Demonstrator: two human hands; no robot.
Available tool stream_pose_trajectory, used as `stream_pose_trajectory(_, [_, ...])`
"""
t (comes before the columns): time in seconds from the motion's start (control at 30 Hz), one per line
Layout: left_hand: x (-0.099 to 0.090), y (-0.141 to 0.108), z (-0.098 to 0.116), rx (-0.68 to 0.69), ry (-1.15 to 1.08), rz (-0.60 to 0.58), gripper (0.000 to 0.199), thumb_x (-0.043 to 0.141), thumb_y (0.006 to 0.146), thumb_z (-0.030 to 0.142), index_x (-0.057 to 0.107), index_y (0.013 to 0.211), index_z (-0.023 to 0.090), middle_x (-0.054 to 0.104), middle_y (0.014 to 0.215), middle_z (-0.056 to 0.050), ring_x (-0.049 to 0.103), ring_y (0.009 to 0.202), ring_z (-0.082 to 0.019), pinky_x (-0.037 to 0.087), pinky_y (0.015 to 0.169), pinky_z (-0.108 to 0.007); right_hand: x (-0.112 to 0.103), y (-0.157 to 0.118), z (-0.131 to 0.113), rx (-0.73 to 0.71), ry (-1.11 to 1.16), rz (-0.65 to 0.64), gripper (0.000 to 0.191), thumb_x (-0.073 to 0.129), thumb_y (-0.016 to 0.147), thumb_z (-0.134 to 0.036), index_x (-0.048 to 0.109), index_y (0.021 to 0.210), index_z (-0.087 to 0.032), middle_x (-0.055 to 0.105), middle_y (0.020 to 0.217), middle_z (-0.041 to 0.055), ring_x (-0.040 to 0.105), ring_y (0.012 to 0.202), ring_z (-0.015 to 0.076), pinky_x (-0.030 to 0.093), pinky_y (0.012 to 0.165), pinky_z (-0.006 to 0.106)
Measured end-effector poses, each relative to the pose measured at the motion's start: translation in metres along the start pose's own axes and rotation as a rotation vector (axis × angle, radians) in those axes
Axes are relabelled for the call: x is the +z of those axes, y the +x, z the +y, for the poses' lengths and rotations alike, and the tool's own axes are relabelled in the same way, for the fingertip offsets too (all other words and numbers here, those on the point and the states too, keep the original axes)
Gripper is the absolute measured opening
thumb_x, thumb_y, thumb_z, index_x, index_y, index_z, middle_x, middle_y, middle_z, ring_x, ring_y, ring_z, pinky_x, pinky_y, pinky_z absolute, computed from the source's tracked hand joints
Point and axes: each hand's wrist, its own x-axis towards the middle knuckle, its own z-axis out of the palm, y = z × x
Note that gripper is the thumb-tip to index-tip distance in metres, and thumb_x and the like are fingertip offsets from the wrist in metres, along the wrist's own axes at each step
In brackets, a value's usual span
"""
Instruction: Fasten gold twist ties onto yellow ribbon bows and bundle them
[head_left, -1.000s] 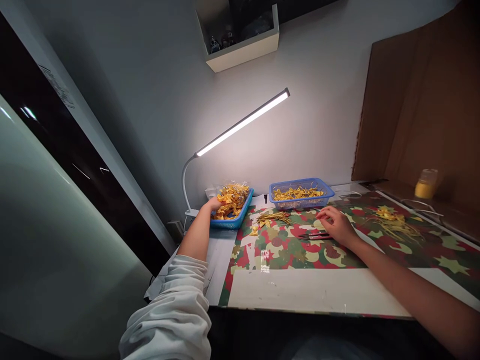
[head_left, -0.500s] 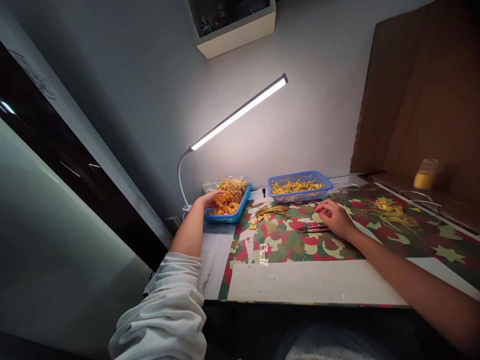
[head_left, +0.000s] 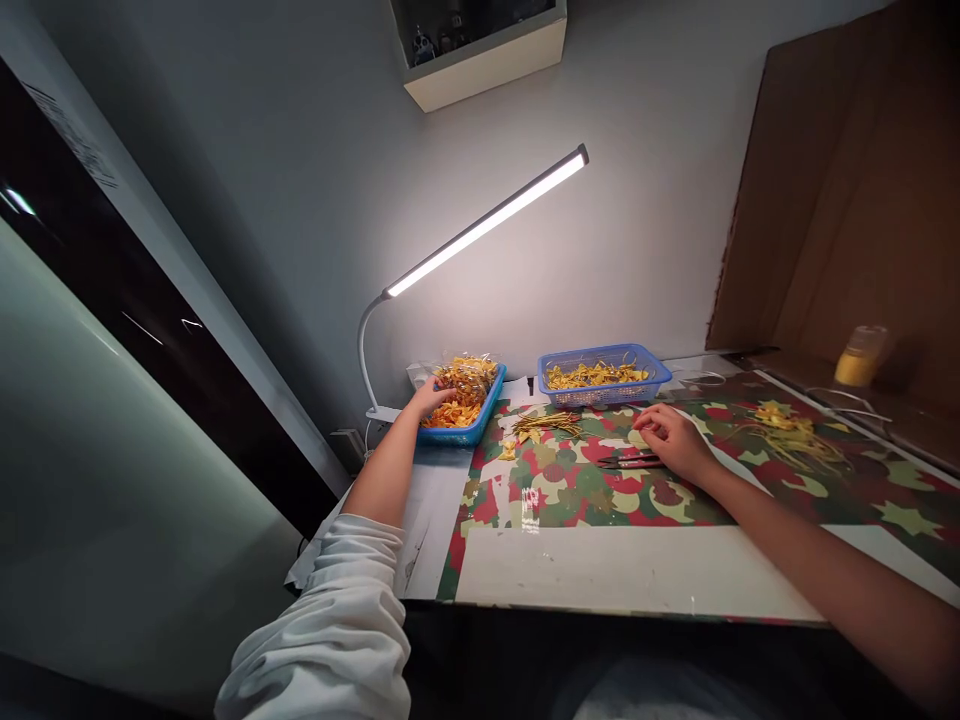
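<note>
My left hand reaches into a blue basket heaped with orange-yellow petal-like pieces. Its fingers stretch over the pieces, with their tips partly lost among them; I make out nothing gripped. Clear plastic wrap lies over the back of the heap. My right hand rests on the patterned table cover, fingers loosely bent and thumb apart, holding nothing visible. Close beside it lie dark thread snips. A bundle of thin yellow-brown stems lies between the hands, with small yellow pieces near it.
A lilac-blue basket of yellow stemmed pieces stands against the wall. A lit lamp leans over the table. Yellow flowers with long stems lie at right, and a jar of yellow stuff stands by a cardboard panel.
My left hand has shifted slightly within the blue basket, and its fingers now show above the pieces. My right hand stays by the snips. The view has tilted a little.
</note>
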Motion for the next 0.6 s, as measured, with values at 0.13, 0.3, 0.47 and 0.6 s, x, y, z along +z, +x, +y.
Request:
stream_pose_trajectory(0.13, [0.003, 0.003, -0.003, 0.032, 0.048, 0.06, 0.03, 0.066, 0.076, 0.04, 0.056, 0.096, 0.02, 0.066, 0.08, -0.003, 0.065, 0.081, -0.021, 0.05, 0.072, -0.028, 0.0, -0.001, 0.0, 0.005, -0.008, -0.012, 0.015, 0.053, 0.074, -0.026, 0.066, 0.07, -0.02, 0.063, 0.087, 0.0076, 0.059, 0.069, 0.0169, 0.049, 0.06, 0.03])
stream_pose_trajectory(0.3, [0.004, 0.006, -0.001, 0.074, 0.093, 0.058, 0.033, 0.064, 0.078, 0.042, 0.061, 0.103, 0.019, 0.07, 0.101, -0.009, 0.066, 0.093, -0.024, 0.052, 0.076, -0.029, -0.001, -0.001, 0.0, 0.029, -0.02, -0.023, 0.017, 0.052, 0.074, -0.027, 0.066, 0.07, -0.019, 0.063, 0.088, 0.008, 0.058, 0.067, 0.0169, 0.049, 0.061, 0.031])
stream_pose_trajectory(0.47, [0.018, 0.0, 0.003, 0.138, 0.133, -0.129, 0.029, 0.067, 0.075, 0.044, 0.07, 0.089, 0.018, 0.074, 0.1, -0.007, 0.068, 0.095, -0.022, 0.053, 0.079, -0.025, -0.001, -0.001, 0.0, 0.03, -0.02, -0.023, 0.018, 0.051, 0.075, -0.028, 0.067, 0.07, -0.02, 0.063, 0.09, 0.0079, 0.058, 0.069, 0.017, 0.049, 0.061, 0.031])
stream_pose_trajectory(0.6, [0.028, -0.002, 0.004, 0.135, 0.186, -0.269, 0.035, 0.069, 0.072, 0.042, 0.074, 0.098, 0.02, 0.075, 0.106, -0.005, 0.069, 0.099, -0.022, 0.053, 0.08, -0.023, -0.001, -0.001, -0.001, 0.011, -0.022, -0.017, 0.017, 0.051, 0.075, -0.027, 0.066, 0.07, -0.02, 0.063, 0.088, 0.0074, 0.059, 0.072, 0.0177, 0.049, 0.062, 0.03])
